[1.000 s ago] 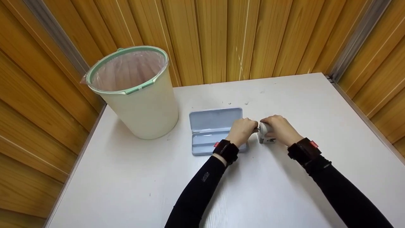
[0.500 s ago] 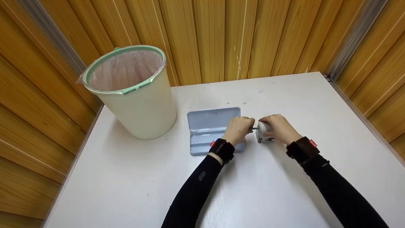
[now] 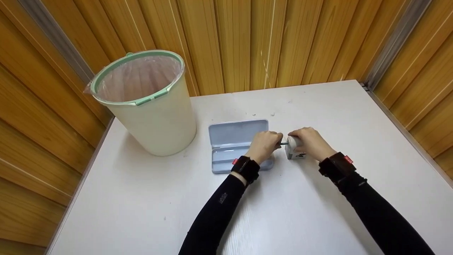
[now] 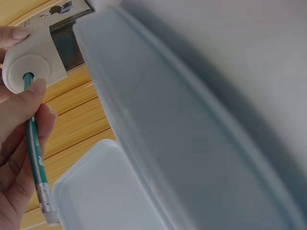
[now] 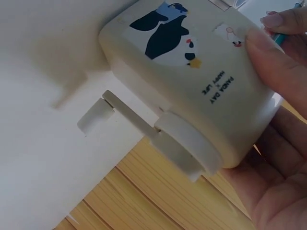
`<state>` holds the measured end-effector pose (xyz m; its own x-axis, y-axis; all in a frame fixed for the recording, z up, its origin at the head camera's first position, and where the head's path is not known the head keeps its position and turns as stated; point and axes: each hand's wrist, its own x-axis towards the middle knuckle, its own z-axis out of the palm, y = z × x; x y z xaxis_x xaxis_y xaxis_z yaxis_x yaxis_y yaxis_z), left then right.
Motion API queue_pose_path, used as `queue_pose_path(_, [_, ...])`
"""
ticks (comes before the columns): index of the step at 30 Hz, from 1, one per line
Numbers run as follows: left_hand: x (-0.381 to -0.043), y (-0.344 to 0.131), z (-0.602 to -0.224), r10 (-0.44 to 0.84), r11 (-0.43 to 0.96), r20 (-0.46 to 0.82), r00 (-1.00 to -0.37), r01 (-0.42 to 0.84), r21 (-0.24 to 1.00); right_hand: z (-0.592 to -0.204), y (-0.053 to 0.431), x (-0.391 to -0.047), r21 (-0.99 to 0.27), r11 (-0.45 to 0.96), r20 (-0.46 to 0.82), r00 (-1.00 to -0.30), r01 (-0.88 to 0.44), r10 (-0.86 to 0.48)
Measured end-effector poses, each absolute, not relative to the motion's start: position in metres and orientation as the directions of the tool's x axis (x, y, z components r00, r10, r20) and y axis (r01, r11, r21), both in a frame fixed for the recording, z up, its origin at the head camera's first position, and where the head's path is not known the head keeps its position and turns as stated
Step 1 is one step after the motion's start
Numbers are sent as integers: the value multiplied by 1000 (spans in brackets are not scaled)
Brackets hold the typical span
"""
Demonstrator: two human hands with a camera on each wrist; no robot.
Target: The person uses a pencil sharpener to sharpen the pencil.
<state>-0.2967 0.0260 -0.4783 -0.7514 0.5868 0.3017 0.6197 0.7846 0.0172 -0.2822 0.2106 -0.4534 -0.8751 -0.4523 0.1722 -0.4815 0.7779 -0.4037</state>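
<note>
A green pencil (image 4: 34, 148) with a metal band and an eraser end is pinched between the thumb and fingers of my left hand (image 3: 263, 145). Its other end sits in the round hole of a white hand-crank pencil sharpener (image 5: 192, 81). My right hand (image 3: 311, 142) grips the sharpener's body from above, with the sharpener on the table. Panda pictures mark its side, and the crank (image 5: 134, 120) juts out free in the right wrist view. Beneath and beside my left hand lies an open blue pencil case (image 3: 239, 134), partly covered by that hand.
A cream bin (image 3: 159, 124) with a green rim and clear liner stands at the table's back left. Small crumbs (image 3: 272, 114) dot the white table (image 3: 170, 216) behind the case. Wood-patterned walls (image 3: 237, 46) border the table at the back and sides.
My left hand has shifted slightly left from the sharpener, and more of the pencil shows between them. My right hand keeps its grip on the sharpener. The head view has shifted slightly.
</note>
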Motion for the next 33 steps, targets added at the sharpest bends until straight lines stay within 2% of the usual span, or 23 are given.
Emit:
queue_pose_path(5, [-295, 24, -482, 565, 789, 370, -738, 614, 21, -453, 210, -282, -396, 784, 169, -877, -478, -450])
queue_pose_path(13, [-296, 22, -480, 580, 791, 288, -762, 611, 26, -451, 209, -281, -382, 790, 171, -876, -480, -450])
queue_pose_path(21, [-296, 20, -479, 575, 783, 293, -764, 617, 72, -452, 209, -279, -359, 764, 233, -844, -536, -483])
queue_pose_path(33, [-297, 20, -475, 566, 791, 256, -784, 604, 100, -451, 209, -281, -396, 786, 167, -879, -475, -447])
